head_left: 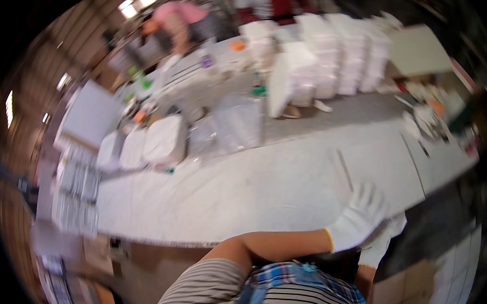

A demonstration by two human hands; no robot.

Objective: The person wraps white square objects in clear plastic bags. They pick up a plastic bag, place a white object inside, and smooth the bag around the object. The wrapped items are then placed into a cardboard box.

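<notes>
My left hand [362, 216], in a white knit glove with a yellow cuff, reaches across to the table's front right edge. Its fingers are stretched out, and I see nothing in them. Just beyond the fingertips lies a pale flat panel [381, 168] on the white tabletop [229, 192]. My right hand [381, 243], gloved alike, is below and partly behind the left one, just off the table edge. Its fingers are blurred and mostly covered, so whether it grips anything stays hidden.
Tall stacks of white pieces [338, 49] stand at the back right. White rounded blocks [166, 139] and clear plastic bags [239, 124] sit left of centre. Bundled sheets [79, 180] line the left end. Clutter [427, 119] lies far right. Two people [180, 21] are beyond the table.
</notes>
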